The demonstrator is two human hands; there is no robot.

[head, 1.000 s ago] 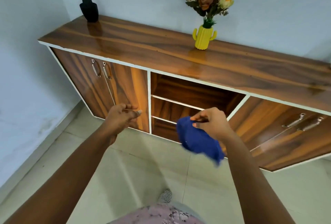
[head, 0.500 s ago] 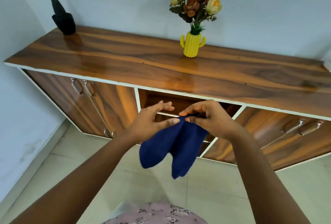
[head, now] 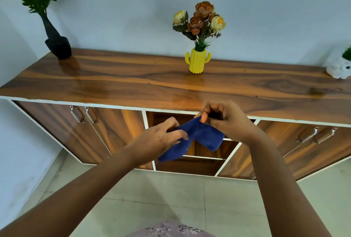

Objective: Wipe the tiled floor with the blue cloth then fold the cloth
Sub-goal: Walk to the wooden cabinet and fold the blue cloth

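Head view: cloth held mid-air, left hand gripping one end, right hand pinching the other. Risk: slack middle sags, fold skews; loose pinch drops it to floor.

The blue cloth is hanging in the air at the centre of the frame, well above the tiled floor. It is a deep, plain blue, soft and rumpled, bunched rather than spread flat. Its upper edge is running as a slanted band from lower left up to upper right, and two loose lobes are drooping below it, one toward the lower left and one toward the right. The tiled floor is lying across the bottom of the frame, its pale cream tiles showing thin straight grout lines and a dull sheen.
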